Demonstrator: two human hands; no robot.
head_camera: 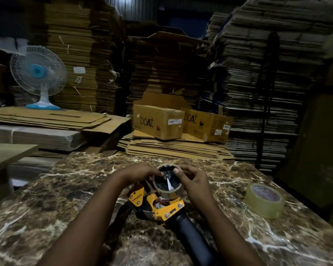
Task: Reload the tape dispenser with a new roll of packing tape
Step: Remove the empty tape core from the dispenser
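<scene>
Head view: the dispenser point(158, 204) lies on the marble table point(65, 198). Both hands, left point(140, 174) and right point(192, 181), pinch the spent core point(168, 179) on its hub. The new roll point(264, 200) lies flat, well right.

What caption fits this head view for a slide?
Both hands grip the spent core on the yellow dispenser; new tape roll waits on the marble table.
</scene>
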